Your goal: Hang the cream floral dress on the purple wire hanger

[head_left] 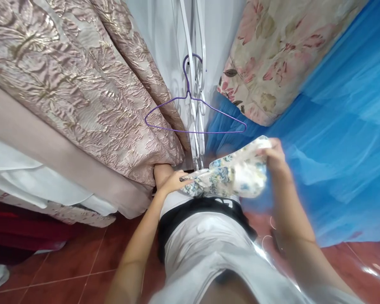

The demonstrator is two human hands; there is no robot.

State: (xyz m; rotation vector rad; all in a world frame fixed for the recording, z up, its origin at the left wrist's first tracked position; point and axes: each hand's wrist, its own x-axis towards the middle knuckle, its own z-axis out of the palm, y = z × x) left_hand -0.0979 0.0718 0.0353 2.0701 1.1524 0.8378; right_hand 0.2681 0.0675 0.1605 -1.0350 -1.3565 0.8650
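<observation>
A white cloth piece with blue and yellow flowers [221,175], perhaps a garment, is stretched between my two hands at waist height. My left hand [174,181] grips its left end, which looks bunched. On the other side my right hand [274,154] pinches the upper right edge, and that end of the cloth is blurred by motion. Just above the cloth hangs a bare purple hanger [196,132], its hook caught on a white hanging rack [194,80]. Neither hand touches the hanger.
Pink-gold brocade fabric [66,84] hangs on the left, beside white and dark red cloth. On the right hang a floral panel [269,59] and sheer blue fabric [342,139]. Red tiles [72,257] cover the floor.
</observation>
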